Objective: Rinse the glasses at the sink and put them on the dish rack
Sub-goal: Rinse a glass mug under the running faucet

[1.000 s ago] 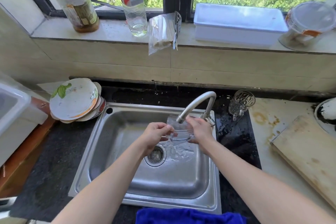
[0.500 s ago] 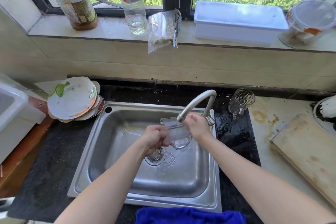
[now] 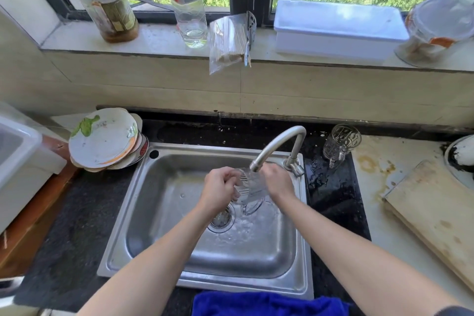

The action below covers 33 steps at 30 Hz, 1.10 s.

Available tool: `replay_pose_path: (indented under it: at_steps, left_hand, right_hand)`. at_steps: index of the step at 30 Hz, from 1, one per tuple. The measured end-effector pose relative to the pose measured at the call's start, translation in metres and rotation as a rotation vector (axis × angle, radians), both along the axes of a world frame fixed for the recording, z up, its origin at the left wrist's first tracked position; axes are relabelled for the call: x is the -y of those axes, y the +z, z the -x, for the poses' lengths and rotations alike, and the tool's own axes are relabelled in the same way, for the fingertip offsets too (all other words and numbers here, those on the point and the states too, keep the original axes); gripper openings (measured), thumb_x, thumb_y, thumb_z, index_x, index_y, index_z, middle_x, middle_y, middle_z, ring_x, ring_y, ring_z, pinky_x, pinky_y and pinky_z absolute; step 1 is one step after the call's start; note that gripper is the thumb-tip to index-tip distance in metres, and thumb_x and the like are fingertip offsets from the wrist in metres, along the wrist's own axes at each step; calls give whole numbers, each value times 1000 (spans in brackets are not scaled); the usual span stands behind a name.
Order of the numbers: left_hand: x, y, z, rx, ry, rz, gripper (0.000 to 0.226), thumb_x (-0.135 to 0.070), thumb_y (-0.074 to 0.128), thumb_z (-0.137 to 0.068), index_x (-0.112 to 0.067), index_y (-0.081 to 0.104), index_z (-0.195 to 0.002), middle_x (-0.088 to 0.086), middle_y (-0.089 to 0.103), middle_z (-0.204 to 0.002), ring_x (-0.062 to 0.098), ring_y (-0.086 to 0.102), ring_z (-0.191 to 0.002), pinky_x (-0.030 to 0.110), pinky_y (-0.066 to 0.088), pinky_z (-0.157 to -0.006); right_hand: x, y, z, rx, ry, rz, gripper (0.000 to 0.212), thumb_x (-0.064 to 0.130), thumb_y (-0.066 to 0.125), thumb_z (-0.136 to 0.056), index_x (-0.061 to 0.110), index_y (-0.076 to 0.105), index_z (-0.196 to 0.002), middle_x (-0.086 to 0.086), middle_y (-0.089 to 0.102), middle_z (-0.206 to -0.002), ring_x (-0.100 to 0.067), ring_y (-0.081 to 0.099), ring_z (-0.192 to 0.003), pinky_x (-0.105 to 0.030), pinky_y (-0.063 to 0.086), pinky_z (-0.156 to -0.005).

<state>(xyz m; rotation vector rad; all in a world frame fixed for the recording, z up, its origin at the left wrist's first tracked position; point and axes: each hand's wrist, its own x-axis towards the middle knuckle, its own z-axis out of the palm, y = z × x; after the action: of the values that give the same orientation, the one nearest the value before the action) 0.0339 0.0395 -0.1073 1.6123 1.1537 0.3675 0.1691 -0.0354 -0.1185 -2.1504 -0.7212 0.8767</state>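
Left grip (image 3: 220,192) and right grip (image 3: 278,182) close together
Both curl their fingers round one glass (image 3: 250,187) held between them.

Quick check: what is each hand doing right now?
Left hand: grips the glass under the faucet.
Right hand: holds the same glass from its other side.

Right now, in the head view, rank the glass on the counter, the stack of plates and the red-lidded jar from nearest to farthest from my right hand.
1. Glass on the counter, just right of the right hand.
2. Stack of plates, left of the sink.
3. Red-lidded jar, far left on the windowsill.
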Motion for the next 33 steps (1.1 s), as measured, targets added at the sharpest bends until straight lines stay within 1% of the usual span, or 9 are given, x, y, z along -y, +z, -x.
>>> replay_pose_path:
  at_steps: [3, 5, 8, 11, 14, 19, 23, 28, 33]
  left_hand:
    - [1, 1, 2, 9, -30, -133, 27, 4, 47, -91, -16, 65, -87, 9, 70, -77, 19, 59, -50, 35, 57, -50]
    - [2, 0, 3, 34, 1, -140, 21, 2, 51, -91, -14, 66, -92, 4, 68, -74, 13, 58, -50, 30, 55, -50]
    - [5, 0, 5, 92, 98, 213, 16, -11, 59, -93, 0, 60, -105, 10, 67, -85, 15, 60, -52, 24, 52, -46]
    - [12, -1, 6, 40, 25, 531, 22, -14, 50, -98, 7, 55, -103, 18, 61, -83, 19, 61, -44, 26, 52, -40]
    - [11, -2, 4, -18, -2, 380, 22, -9, 48, -98, -3, 56, -79, 16, 59, -61, 19, 60, -39, 29, 51, -42]
    - [11, 2, 3, -136, -80, 72, 24, -11, 46, -97, -2, 62, -80, 14, 60, -48, 17, 58, -36, 24, 48, -42]
    - [9, -3, 3, -158, -58, -59, 27, -7, 49, -95, -7, 60, -70, 7, 56, -43, 12, 57, -34, 21, 46, -38]
    - [10, 2, 5, -157, -152, -245, 27, -6, 52, -92, -10, 58, -66, 0, 54, -44, 16, 56, -35, 27, 47, -42]
    - [7, 3, 8, -109, -76, -304, 10, -8, 59, -89, -4, 67, -86, -4, 56, -59, 20, 60, -47, 25, 50, -56]
  right_hand:
    - [3, 7, -10, -574, -212, 120, 53, 60, 51, -88, 18, 60, -119, 0, 59, -113, -23, 62, -87, -40, 58, -71]
    - [0, 8, -3, -711, -288, 67, 49, 56, 64, -81, 19, 66, -112, -5, 64, -117, -27, 67, -88, -32, 57, -57]
    - [-6, 12, 1, -692, -397, -83, 37, 47, 66, -77, 19, 70, -100, -9, 68, -109, -31, 66, -97, -32, 55, -56]
    - [-3, 15, 6, -478, -324, -127, 39, 39, 61, -85, 15, 62, -116, -2, 64, -104, -19, 64, -89, -33, 54, -60]
    - [5, 6, 21, -112, -142, -77, 71, 62, 67, -73, 27, 48, -133, 8, 51, -123, -9, 54, -101, -31, 48, -77]
    - [-1, 2, 3, -439, -404, 44, 82, 60, 62, -66, 25, 45, -137, -2, 53, -135, -23, 58, -106, -35, 57, -65]
    - [-2, 10, 24, -187, -173, 54, 85, 71, 61, -61, 34, 44, -135, 3, 38, -146, -24, 50, -123, -49, 49, -97]
    - [-5, -4, 3, -552, -427, 54, 86, 60, 67, -56, 28, 48, -134, -2, 58, -131, -27, 63, -103, -36, 59, -59]
    - [-11, 14, -1, -551, -424, -40, 17, 32, 64, -81, 19, 64, -92, -3, 66, -90, -25, 64, -83, -46, 59, -75]
